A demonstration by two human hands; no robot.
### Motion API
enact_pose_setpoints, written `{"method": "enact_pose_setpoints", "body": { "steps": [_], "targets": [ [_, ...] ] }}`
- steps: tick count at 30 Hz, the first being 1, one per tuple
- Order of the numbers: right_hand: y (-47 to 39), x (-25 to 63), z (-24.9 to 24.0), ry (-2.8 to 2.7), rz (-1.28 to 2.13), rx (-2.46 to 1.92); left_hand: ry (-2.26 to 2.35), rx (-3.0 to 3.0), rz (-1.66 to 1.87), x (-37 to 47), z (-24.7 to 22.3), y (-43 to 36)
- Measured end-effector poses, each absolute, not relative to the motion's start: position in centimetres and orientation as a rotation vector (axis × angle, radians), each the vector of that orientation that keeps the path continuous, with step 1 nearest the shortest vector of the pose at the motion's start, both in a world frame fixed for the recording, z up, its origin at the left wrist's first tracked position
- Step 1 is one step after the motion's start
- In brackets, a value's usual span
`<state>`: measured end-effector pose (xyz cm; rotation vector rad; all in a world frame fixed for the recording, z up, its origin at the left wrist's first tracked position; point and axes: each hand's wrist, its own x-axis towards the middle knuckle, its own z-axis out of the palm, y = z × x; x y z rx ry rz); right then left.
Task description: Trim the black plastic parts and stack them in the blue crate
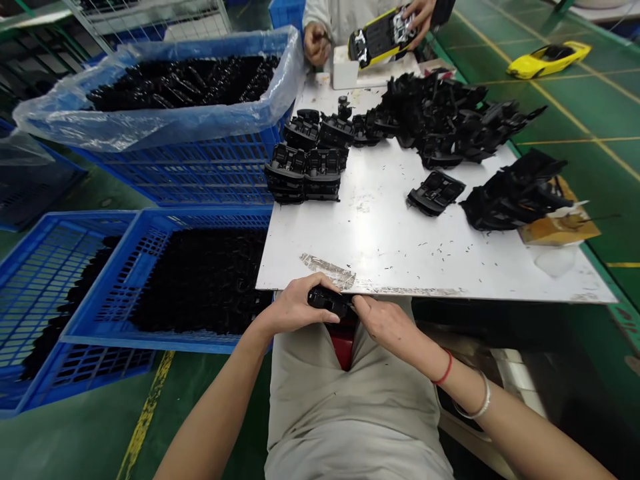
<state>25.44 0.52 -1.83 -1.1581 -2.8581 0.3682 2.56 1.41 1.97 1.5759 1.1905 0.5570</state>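
My left hand [303,305] grips a small black plastic part [327,302] between thumb and fingers, just at the front edge of the white table [380,233]. Close by, my right hand [383,320] is closed at the part's right end, its fingertips pinched together. What lies between those fingertips is too small and dark to make out. On the table a black toy-car interior piece [436,193] with moulded seats lies by itself. Similar pieces stand in neat stacks [306,173] at the left edge, and a large loose heap [445,117] covers the far right.
Left of the table, a blue crate [200,173] lined with clear plastic and a lower blue basket [105,287] hold black parts. A cardboard box [560,227] sits at right. Across the table, a co-worker's hands [317,43] work by a yellow toy car [383,37]. Dark trimmings are scattered about.
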Motion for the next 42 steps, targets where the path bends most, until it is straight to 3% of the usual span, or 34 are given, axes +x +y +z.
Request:
{"method": "enact_pose_setpoints", "body": {
  "steps": [6,10,42],
  "targets": [
    [0.6,26.6,-1.4,-2.612,0.973,-1.149,1.221,1.557,0.528,2.6,2.3,1.5],
    [0.7,27.4,-1.2,-2.528,1.181,-1.139,1.228,1.573,0.512,2.5,2.2,1.5],
    [2.0,26.9,0.3,-2.461,1.412,-1.117,1.187,1.533,0.514,2.4,1.8,1.6]
  ]
}}
